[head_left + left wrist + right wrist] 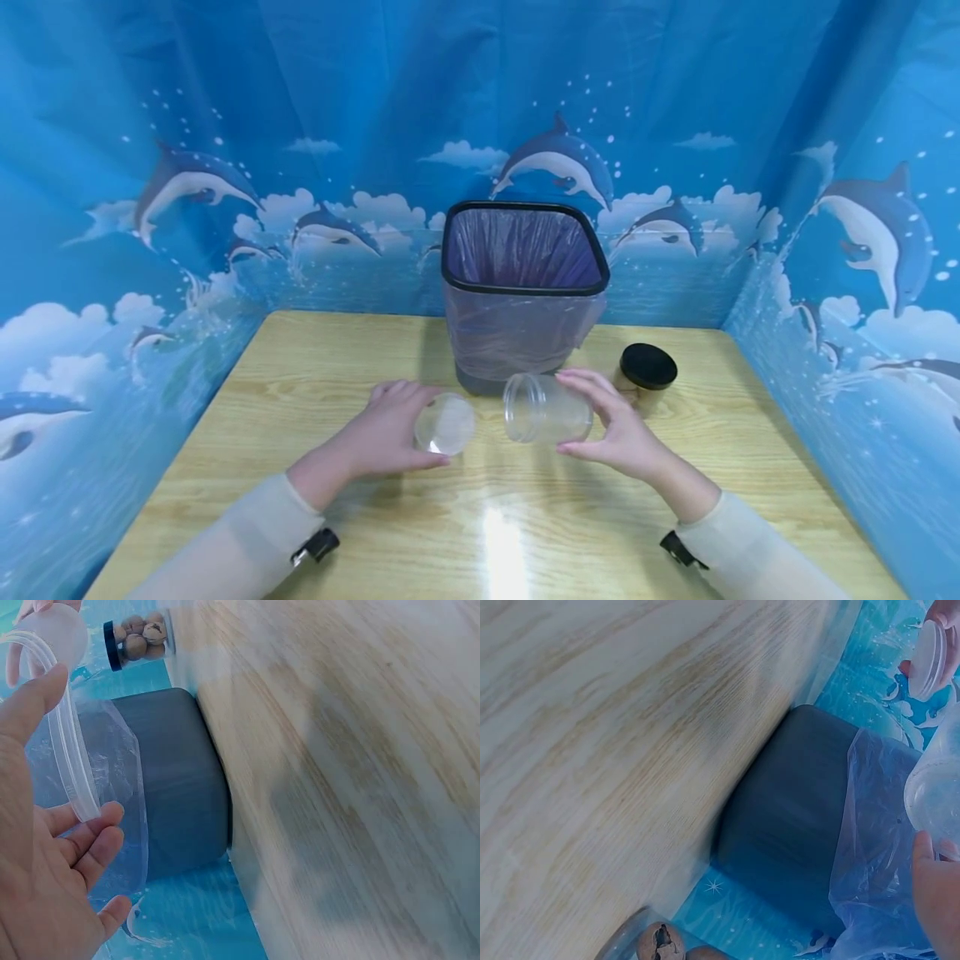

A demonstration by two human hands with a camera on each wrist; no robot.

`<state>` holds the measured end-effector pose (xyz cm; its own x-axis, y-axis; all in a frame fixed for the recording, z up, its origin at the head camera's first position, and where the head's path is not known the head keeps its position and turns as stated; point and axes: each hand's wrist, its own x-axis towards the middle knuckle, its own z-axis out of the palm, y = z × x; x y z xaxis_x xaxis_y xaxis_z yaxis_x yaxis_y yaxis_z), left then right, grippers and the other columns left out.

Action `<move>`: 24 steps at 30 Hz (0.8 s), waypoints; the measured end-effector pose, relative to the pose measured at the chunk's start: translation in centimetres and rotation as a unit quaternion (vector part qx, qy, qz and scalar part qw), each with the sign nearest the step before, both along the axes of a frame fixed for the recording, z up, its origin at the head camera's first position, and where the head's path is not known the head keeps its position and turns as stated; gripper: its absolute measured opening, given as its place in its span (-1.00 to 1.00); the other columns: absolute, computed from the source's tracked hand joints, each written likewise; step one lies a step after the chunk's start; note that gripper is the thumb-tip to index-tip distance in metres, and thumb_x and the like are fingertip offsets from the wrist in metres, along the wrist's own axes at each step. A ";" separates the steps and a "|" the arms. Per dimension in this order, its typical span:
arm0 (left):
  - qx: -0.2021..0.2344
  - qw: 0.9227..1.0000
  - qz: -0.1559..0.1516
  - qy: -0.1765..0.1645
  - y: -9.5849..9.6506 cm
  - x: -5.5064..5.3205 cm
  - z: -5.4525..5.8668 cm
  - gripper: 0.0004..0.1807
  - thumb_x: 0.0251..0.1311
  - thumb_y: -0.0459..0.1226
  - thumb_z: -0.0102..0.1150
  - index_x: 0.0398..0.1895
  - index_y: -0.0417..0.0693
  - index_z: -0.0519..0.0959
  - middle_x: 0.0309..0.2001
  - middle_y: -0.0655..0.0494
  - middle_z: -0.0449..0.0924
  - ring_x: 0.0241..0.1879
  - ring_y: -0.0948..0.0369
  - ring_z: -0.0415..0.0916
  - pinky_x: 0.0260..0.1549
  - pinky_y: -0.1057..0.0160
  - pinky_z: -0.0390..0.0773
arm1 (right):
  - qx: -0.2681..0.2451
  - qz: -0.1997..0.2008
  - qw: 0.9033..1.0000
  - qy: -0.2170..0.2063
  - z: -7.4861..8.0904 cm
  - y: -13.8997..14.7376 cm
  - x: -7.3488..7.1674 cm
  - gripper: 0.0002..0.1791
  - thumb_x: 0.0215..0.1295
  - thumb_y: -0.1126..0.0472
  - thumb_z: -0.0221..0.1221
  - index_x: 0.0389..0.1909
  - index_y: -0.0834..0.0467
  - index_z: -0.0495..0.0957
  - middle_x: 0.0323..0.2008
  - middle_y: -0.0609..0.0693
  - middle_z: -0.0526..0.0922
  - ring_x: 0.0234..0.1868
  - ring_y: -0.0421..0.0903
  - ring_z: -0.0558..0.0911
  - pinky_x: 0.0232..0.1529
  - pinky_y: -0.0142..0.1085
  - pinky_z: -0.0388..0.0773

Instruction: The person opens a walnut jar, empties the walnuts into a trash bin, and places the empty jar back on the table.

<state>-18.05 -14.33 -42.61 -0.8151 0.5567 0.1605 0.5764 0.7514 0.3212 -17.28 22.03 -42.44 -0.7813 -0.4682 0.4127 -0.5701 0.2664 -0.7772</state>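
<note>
In my left hand is a clear round lid, pinched at its edge between thumb and fingers; the left wrist view shows its ridged rim. My right hand grips a clear plastic jar around its base end. The jar is tipped on its side, its threaded mouth facing left toward the lid, with a gap between the two. No contents show inside the jar. Both hands are above the table, in front of a trash bin.
The grey bin has a black rim and a translucent purple liner, and stands at the table's back middle. Right of it is a jar with a black lid, holding several walnuts. Blue dolphin-print curtains surround the wooden table.
</note>
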 end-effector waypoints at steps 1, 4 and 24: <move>-0.001 1.000 0.000 0.004 0.1 0.0 0.0 0.11 -0.15 0.39 0.38 0.42 -0.03 0.36 0.17 0.11 0.52 0.19 0.05 0.38 0.33 -0.22 0.09 | 0.001 0.000 1.000 0.000 0.0 0.0 0.0 -0.01 -0.14 0.41 0.55 0.41 0.21 0.34 0.37 0.27 0.27 0.39 -0.19 0.29 0.37 -0.42 0.19; 0.000 1.000 -0.001 0.009 0.3 0.0 0.1 0.10 -0.15 0.34 0.42 0.43 -0.03 0.34 0.17 0.10 0.52 0.20 0.05 0.38 0.34 -0.22 0.08 | 0.002 0.001 1.000 -0.002 0.0 -0.2 0.0 -0.01 -0.13 0.40 0.55 0.42 0.19 0.34 0.38 0.17 0.29 0.38 -0.19 0.30 0.37 -0.42 0.19; 0.010 0.998 -0.021 0.057 1.6 -0.3 0.5 0.06 -0.12 0.32 0.42 0.38 -0.12 0.39 0.10 0.05 0.54 0.15 0.05 0.41 0.28 -0.19 0.17 | -0.022 0.015 1.000 -0.009 -0.4 -1.0 0.0 -0.02 -0.12 0.43 0.55 0.41 0.28 0.32 0.38 0.21 0.27 0.40 -0.20 0.27 0.37 -0.43 0.19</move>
<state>-18.39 -12.69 -42.06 -0.7666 0.5865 0.2616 0.6414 0.7197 0.2659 -17.25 21.02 -42.83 -0.7750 -0.4732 0.4190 -0.5626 0.2146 -0.7984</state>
